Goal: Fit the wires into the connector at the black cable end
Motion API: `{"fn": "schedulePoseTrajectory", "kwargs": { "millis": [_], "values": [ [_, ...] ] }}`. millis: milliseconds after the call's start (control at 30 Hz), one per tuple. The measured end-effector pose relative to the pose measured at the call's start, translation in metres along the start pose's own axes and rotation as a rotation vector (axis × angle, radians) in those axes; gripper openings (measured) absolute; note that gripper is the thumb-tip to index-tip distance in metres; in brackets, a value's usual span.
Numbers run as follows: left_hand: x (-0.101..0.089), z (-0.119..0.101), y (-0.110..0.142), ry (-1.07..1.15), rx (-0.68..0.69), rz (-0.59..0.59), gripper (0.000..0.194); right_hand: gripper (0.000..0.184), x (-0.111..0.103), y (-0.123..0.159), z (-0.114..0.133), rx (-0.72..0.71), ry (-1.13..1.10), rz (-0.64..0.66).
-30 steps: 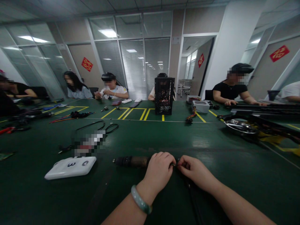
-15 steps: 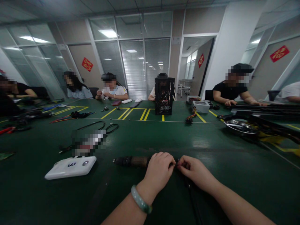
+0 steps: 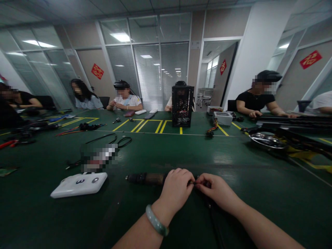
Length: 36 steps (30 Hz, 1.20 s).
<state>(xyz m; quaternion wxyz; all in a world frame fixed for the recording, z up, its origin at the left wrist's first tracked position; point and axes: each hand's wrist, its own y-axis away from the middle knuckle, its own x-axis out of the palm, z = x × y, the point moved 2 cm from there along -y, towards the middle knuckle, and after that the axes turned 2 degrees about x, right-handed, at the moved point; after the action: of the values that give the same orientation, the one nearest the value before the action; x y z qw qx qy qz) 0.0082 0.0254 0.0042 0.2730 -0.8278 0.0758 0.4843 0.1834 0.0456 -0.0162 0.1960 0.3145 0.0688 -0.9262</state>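
Because the screwdriver-like tool (image 3: 153, 178) has a thick, long body, I judge that it is stiff and rather heavy for its size, so it probably does not bend under a firm hold. Its brown middle part seems to be the better place for gripping, as it is broad and looks less slippery than the dark front; the narrow tip (image 3: 127, 178) at the far left is better left free. The small dark piece (image 3: 194, 183) between the two hands is, I suppose, light and perhaps delicate, and it asks for fingertips rather than a full fist. The black cable (image 3: 213, 219) looks soft and flexible.

As for position, the tool lies on its side on the green table (image 3: 145, 152), pointing to the left, and its rear end goes under the left hand (image 3: 176, 185). These fingers are curled over that end and hold it, with the thumb side near the small piece. The right hand (image 3: 218, 190) is just beside, its thumb and forefinger pinched narrowly on the small piece. Whether this piece is joined to the tool or to the cable, I cannot tell.
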Motion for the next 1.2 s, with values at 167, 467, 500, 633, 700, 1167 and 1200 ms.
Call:
{"fn": "schedulePoseTrajectory", "kwargs": {
  "millis": [167, 467, 500, 633, 700, 1167, 1200],
  "values": [
    [0.0014, 0.0003, 0.0004, 0.004, -0.009, -0.015, 0.008, 0.011, -0.0021, 0.0018, 0.0055, -0.004, 0.037, -0.009],
    [0.002, 0.0009, -0.0003, -0.002, -0.011, -0.017, 0.008, 0.01, -0.0036, 0.0024, 0.0068, -0.005, 0.099, -0.033],
    [0.002, 0.0009, -0.0003, -0.006, -0.011, -0.018, 0.008, 0.01, -0.0036, 0.0024, 0.0069, -0.006, 0.099, -0.033],
    [0.0013, 0.0002, -0.0002, -0.01, -0.006, -0.017, 0.008, 0.011, -0.0033, 0.0025, 0.0072, -0.008, 0.086, -0.028],
    [0.0009, -0.0004, -0.0002, -0.01, -0.005, -0.015, 0.008, 0.011, -0.0027, 0.0025, 0.0066, -0.005, 0.08, -0.019],
    [0.0021, 0.0008, 0.0003, -0.03, 0.007, 0.013, 0.014, 0.013, -0.0015, 0.0013, 0.0052, -0.009, 0.07, -0.013],
    [0.002, 0.0009, 0.0005, -0.033, 0.011, 0.013, 0.015, 0.013, -0.0016, 0.0013, 0.0048, -0.011, 0.073, -0.015]
  ]
}}
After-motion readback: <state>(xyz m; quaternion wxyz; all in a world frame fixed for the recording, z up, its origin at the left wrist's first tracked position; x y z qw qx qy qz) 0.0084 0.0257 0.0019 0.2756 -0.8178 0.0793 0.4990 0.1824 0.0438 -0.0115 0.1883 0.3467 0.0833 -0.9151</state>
